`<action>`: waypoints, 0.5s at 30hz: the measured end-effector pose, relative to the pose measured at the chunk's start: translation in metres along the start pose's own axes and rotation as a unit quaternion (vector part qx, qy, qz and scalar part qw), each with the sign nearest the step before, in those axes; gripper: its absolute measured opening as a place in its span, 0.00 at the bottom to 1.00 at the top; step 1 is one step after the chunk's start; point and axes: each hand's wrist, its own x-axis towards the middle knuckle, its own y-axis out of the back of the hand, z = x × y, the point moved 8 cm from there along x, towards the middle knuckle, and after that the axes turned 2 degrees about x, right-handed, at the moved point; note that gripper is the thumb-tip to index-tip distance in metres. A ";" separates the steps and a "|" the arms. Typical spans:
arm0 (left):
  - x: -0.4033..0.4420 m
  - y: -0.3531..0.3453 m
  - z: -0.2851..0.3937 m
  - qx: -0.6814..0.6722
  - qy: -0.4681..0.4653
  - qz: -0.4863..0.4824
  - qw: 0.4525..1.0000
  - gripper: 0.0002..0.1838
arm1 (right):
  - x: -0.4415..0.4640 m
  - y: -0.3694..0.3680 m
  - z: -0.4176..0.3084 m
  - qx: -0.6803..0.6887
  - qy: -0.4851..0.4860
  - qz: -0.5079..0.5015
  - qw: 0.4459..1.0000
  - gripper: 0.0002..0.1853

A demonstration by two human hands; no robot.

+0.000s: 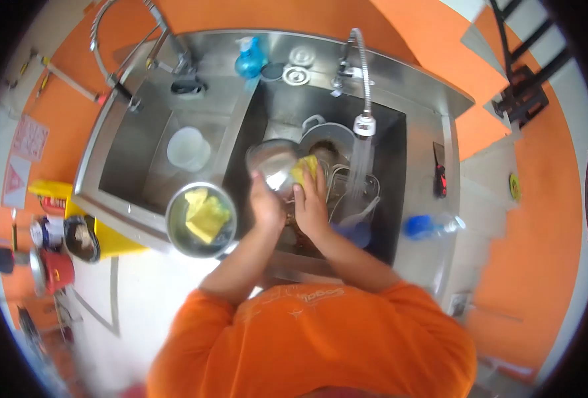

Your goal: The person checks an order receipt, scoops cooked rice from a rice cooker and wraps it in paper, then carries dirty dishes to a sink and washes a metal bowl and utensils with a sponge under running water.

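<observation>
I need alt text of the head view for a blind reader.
A person's left hand holds a metal bowl while the right hand holds a yellow sponge or cloth against it, over a steel sink; water runs from a spray faucet.

QR-code sign (30, 138) beside triangle sign (16, 182)

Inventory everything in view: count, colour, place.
Bowl: 1, silver, between hands
Sponge: 1, yellow, against bowl
Sink: 1, silver, ahead
Pot: 1, grey, right basin
Tub: 1, white, left basin
Taps: 2, silver, sink back
Strainers: 2, silver, back ledge
Pan: 1, silver, front left
Cloth: count unclear, yellow, in pan
Pump bottle: 1+, blue, back ledge
Spray bottle: 1, blue, right counter
Knife-like tool: 1, black-red, right counter
Blurred items: uncounted, mixed colours, right basin, left edge
Shirt: 1, orange, torso
Left hand: 1, bare, at bowl
Right hand: 1, bare, on sponge
</observation>
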 end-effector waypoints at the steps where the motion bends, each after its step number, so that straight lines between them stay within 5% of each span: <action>1: 0.004 0.005 -0.005 0.058 -0.026 -0.021 0.998 0.22 | 0.009 -0.004 -0.010 -0.031 0.039 -0.024 0.999 0.21; 3: -0.013 0.007 -0.005 0.196 -0.018 -0.021 0.980 0.24 | 0.056 -0.012 0.001 0.063 0.055 -0.078 0.993 0.17; 4: -0.025 0.008 -0.008 0.216 0.025 -0.034 0.975 0.24 | 0.072 -0.028 0.043 0.071 -0.177 -0.156 0.969 0.13; 6: -0.037 0.015 -0.015 0.264 0.009 -0.034 0.964 0.23 | 0.094 -0.032 0.039 -0.005 -0.101 -0.192 0.976 0.11; 7: -0.028 0.030 -0.015 0.391 -0.091 -0.044 0.915 0.19 | 0.096 -0.035 0.010 0.057 -0.063 -0.184 0.979 0.10; 8: -0.023 0.034 -0.015 0.387 -0.090 -0.047 0.916 0.19 | 0.088 -0.045 -0.021 0.113 -0.031 -0.179 0.977 0.10; 9: -0.025 0.042 -0.027 0.300 -0.030 -0.057 0.952 0.18 | 0.073 -0.065 -0.058 0.198 0.005 -0.245 0.949 0.10; 10: -0.025 0.047 -0.039 0.209 0.029 -0.066 0.975 0.17 | 0.058 -0.076 -0.100 0.203 0.164 -0.214 0.941 0.10; 13: -0.009 0.055 -0.052 0.393 0.083 -0.051 0.914 0.26 | 0.005 -0.137 -0.149 0.054 0.186 -0.410 0.891 0.10; 14: -0.007 0.057 -0.054 0.421 0.103 -0.053 0.899 0.28 | -0.012 -0.145 -0.153 0.016 0.282 -0.314 0.906 0.12; 15: 0.011 0.075 -0.064 0.484 -0.025 -0.014 0.875 0.28 | -0.013 -0.133 -0.156 0.030 0.291 -0.300 0.908 0.14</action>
